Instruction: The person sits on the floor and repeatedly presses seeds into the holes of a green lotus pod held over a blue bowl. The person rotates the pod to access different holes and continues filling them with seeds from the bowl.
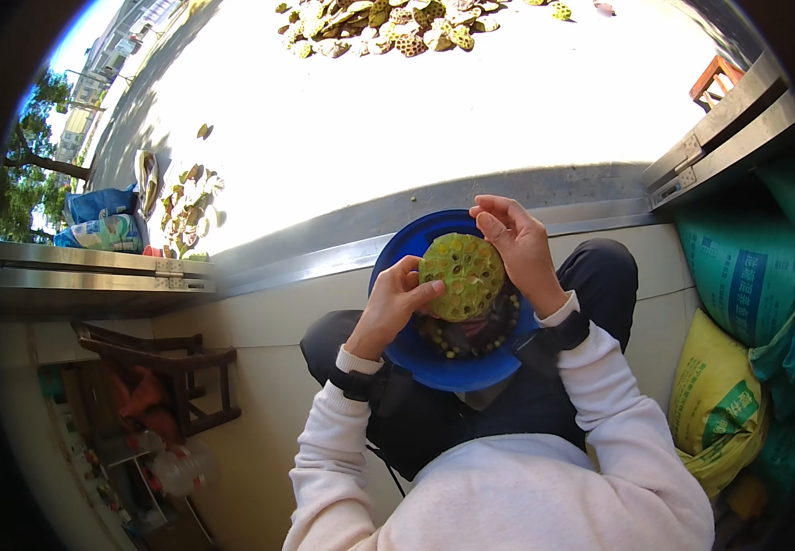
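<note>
A green lotus seed pod (463, 279), its face dotted with seeds, is held by my left hand (397, 296), the thumb on its face. At its upper right is my right hand (514, 241), fingers bent and thumb near the fingertips; whether a small thing is between them I cannot tell. Below both hands a blue plastic basin (425, 375) rests between my knees. Inside it lie loose lotus seeds (451, 346) around something dark, partly hidden by the pod.
Beyond the metal door sill (280, 275) many lotus pods (397, 27) lie heaped on sunlit ground, with a smaller heap (187, 206) at left. Full sacks (742, 268) stand at right, a yellow sack (714, 399) among them. A dark wooden chair (184, 365) is at left.
</note>
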Action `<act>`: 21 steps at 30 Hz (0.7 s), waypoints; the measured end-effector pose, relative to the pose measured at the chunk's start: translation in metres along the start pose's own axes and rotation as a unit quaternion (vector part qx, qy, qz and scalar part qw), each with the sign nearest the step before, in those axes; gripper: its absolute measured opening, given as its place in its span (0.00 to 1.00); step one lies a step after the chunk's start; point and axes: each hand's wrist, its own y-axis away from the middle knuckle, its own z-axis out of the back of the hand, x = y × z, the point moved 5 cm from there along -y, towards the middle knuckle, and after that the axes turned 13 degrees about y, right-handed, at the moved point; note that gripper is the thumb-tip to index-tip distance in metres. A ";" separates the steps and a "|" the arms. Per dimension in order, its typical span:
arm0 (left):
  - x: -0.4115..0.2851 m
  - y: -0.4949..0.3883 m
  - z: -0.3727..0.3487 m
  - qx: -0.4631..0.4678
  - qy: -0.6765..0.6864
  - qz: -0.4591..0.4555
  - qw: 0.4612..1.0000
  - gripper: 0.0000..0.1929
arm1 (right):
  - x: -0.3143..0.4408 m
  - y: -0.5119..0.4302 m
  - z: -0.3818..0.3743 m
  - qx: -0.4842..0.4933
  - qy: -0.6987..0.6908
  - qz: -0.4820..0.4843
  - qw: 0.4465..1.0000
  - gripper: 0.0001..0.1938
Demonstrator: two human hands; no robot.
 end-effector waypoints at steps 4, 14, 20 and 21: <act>-0.020 -0.012 0.008 0.004 -0.070 0.125 0.990 0.16 | -0.006 -0.008 0.029 -0.100 -0.099 -0.026 0.990 0.14; -0.006 -0.085 0.026 0.006 -0.307 0.030 0.951 0.15 | 0.000 -0.007 0.040 -0.119 -0.173 -0.044 0.977 0.11; 0.132 -0.124 0.045 0.097 -0.442 0.108 0.885 0.44 | -0.003 -0.005 0.036 -0.082 -0.185 -0.075 0.976 0.11; 0.144 -0.128 0.047 0.123 -0.423 0.126 0.889 0.47 | -0.003 -0.005 0.036 -0.078 -0.190 -0.071 0.976 0.11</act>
